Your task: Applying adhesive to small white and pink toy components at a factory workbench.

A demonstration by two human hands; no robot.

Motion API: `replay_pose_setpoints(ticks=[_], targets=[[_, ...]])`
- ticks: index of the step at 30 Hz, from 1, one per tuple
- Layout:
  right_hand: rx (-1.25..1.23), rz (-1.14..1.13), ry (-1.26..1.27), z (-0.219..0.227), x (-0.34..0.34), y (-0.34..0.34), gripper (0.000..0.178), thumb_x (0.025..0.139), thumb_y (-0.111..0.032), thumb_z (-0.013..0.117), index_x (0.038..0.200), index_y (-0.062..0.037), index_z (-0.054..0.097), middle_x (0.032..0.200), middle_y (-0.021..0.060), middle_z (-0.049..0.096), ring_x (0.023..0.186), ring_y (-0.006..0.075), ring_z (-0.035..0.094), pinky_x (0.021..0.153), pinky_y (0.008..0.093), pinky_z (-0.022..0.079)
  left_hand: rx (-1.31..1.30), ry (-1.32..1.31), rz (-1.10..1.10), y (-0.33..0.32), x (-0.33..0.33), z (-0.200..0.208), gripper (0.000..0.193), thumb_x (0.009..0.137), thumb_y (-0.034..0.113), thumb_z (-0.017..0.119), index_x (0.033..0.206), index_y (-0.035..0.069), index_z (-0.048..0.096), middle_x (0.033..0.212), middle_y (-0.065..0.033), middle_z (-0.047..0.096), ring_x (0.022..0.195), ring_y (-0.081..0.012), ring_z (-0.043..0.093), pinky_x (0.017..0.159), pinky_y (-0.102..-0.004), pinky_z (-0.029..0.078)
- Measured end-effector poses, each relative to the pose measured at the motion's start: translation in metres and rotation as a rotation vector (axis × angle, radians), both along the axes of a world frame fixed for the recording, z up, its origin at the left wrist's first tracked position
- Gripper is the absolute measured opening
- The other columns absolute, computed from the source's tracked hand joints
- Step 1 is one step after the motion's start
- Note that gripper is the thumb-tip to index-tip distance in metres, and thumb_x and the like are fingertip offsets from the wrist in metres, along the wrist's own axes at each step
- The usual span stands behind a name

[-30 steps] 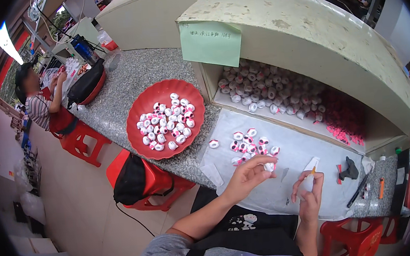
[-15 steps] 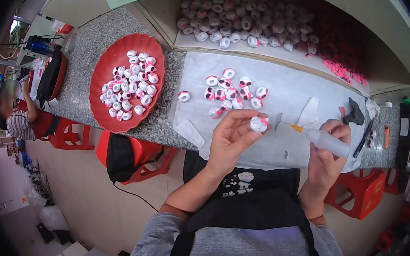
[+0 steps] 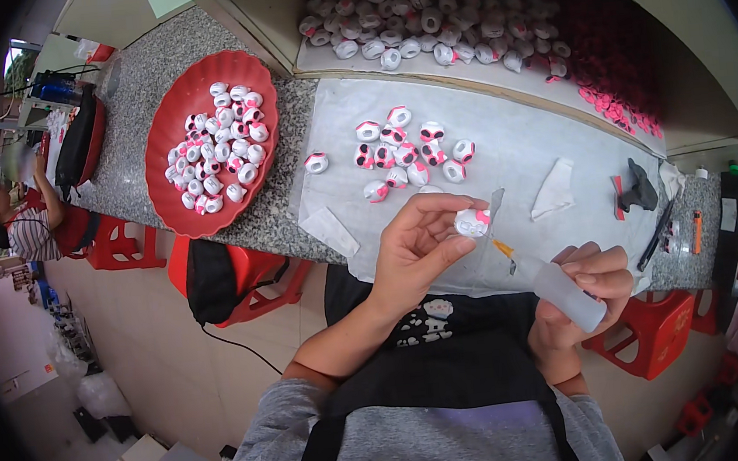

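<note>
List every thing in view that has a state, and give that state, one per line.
left hand: raised, fingertips pinching a small white and pink piece.
right hand: closed around a translucent squeeze bottle, nozzle aimed at the piece.
red tray: heaped with white and pink pieces.
loose cluster of pieces: lying on the white sheet, untouched.
shelf bin: filled with pieces.
black bag: resting on a red stool.

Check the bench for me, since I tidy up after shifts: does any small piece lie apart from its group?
Yes. One white-and-pink piece lies alone between the red tray and the cluster on the white sheet. Otherwise nothing looks spilled or broken.
</note>
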State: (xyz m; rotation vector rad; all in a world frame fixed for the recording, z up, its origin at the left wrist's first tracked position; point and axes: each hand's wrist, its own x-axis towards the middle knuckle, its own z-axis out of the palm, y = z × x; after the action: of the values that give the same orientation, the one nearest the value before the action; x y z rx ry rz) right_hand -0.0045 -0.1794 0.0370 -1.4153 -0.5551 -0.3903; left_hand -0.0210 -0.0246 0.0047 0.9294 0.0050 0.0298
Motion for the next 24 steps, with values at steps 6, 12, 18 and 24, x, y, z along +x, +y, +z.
replay_pose_setpoints(ticks=[6, 12, 18, 24], targets=[[-0.029, 0.035, -0.01, -0.0001, 0.0, -0.0009, 0.042, 0.053, -0.01, 0.074, 0.083, -0.0059, 0.044, 0.078, 0.0062, 0.044, 0.057, 0.0124, 0.048, 0.05, 0.0224, 0.042, 0.006, -0.006, -0.015, 0.0001, 0.0004, 0.0, 0.031, 0.069, -0.006, 0.053, 0.097, 0.001, 0.042, 0.101, -0.0159, 0.048, 0.093, -0.018, 0.048, 0.08, -0.0278, 0.038], [-0.064, -0.001, -0.012, 0.0004, -0.0016, 0.0021, 0.042, 0.054, -0.015, 0.074, 0.08, -0.0063, 0.043, 0.076, 0.005, 0.042, 0.055, 0.0108, 0.044, 0.048, 0.0211, 0.039, 0.022, 0.005, -0.027, 0.0003, 0.0002, 0.0001, 0.031, 0.069, -0.006, 0.052, 0.097, 0.001, 0.042, 0.102, -0.016, 0.048, 0.094, -0.0176, 0.048, 0.081, -0.0274, 0.037], [-0.092, -0.042, -0.01, 0.0004, -0.0022, 0.004, 0.041, 0.055, -0.022, 0.074, 0.077, -0.0072, 0.042, 0.072, 0.0036, 0.041, 0.053, 0.0097, 0.041, 0.046, 0.0197, 0.036, 0.033, 0.014, -0.019, -0.0001, -0.0003, 0.0002, 0.03, 0.069, -0.006, 0.052, 0.097, 0.001, 0.042, 0.102, -0.0161, 0.047, 0.095, -0.0177, 0.048, 0.081, -0.0272, 0.037], [-0.085, -0.035, -0.001, 0.0024, -0.0028, 0.0018, 0.041, 0.055, -0.021, 0.074, 0.076, -0.0075, 0.042, 0.071, 0.0032, 0.041, 0.053, 0.0101, 0.041, 0.046, 0.0204, 0.036, 0.029, 0.01, -0.023, -0.0014, 0.0003, 0.0014, 0.03, 0.07, -0.006, 0.052, 0.097, 0.0, 0.042, 0.102, -0.0159, 0.047, 0.095, -0.0179, 0.047, 0.081, -0.0278, 0.038]])
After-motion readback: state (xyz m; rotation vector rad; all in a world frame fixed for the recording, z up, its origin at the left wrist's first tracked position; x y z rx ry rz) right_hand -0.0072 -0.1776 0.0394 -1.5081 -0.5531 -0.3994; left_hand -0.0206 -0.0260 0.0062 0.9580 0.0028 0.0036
